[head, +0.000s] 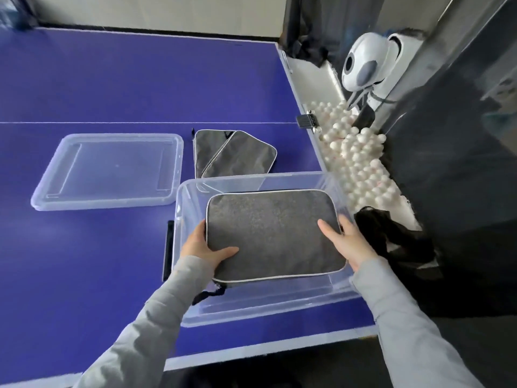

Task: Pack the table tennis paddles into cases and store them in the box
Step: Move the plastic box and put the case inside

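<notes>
A grey paddle case [275, 233] with light piping lies flat over the open clear plastic box [260, 312], inside its rim. My left hand [205, 245] grips the case's near left corner, thumb on top. At the right edge my right hand [348, 242] holds it the same way. A black strap [208, 294] hangs from the case's near left corner. Two more grey cases [232, 154] lie overlapping on the blue table beyond the box. No bare paddle is in view.
The box's clear lid [109, 172] lies on the table [84, 261] to the left. Along the table's right edge runs a trough of several white balls [361, 161], with a white ball machine [369, 63] above. Black fabric [391, 236] sits right of the box.
</notes>
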Demonstrator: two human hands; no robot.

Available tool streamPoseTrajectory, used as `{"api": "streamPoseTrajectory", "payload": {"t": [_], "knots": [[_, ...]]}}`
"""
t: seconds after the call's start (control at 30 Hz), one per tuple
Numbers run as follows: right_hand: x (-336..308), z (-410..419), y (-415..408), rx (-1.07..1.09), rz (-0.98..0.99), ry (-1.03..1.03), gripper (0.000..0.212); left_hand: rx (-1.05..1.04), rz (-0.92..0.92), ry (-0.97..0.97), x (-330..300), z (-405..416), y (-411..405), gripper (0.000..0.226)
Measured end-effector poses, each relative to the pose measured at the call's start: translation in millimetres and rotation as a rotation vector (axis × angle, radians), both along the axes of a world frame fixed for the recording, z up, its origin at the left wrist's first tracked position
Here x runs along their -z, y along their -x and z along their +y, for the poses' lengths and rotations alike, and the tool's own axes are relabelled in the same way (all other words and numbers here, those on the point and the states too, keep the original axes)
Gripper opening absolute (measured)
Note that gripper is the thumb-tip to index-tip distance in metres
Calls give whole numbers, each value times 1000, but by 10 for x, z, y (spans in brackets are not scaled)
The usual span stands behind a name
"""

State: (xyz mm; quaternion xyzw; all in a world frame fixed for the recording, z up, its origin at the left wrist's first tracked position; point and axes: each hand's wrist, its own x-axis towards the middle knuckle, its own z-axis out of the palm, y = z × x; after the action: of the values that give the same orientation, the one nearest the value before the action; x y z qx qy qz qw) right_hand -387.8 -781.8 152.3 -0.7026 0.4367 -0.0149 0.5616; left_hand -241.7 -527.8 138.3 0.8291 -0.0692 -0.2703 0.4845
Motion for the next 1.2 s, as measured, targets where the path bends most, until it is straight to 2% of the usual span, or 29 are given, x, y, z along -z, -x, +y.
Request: {"api": "streamPoseTrajectory", "payload": {"t": [0.1,0.27,0.4,0.43,0.57,0.73,0.93,1.07,1.2], "knots": [[153,-85,-112,-140,111,-8,60,-48,58,-105,206,-52,-1,82],[460,-155,-296,-282,285,-25,74,-114,169,-232,517,-145,-64,86],[1167,-420,-373,-329,375,-31,111,-143,228,-293,664,-242,-78,83],[1199,-408,-378,-331,405,-31,110,-141,230,-307,714,-255,-71,83],[938,-187,-364,-312,536,47,83,-118,239,-403,900,-262,-45,86],[969,-147,-369,-359,579,131,82,-39,217,-525,947,-270,-52,78],[960,-135,-358,-389,590,174,82,28,160,-585,958,-282,-52,82],[873,-135,-346,-381,572,200,77,12,171,-555,919,-267,-37,88],[716,-162,-345,-335,438,262,80,-38,161,-466,811,-300,-30,90]]}}
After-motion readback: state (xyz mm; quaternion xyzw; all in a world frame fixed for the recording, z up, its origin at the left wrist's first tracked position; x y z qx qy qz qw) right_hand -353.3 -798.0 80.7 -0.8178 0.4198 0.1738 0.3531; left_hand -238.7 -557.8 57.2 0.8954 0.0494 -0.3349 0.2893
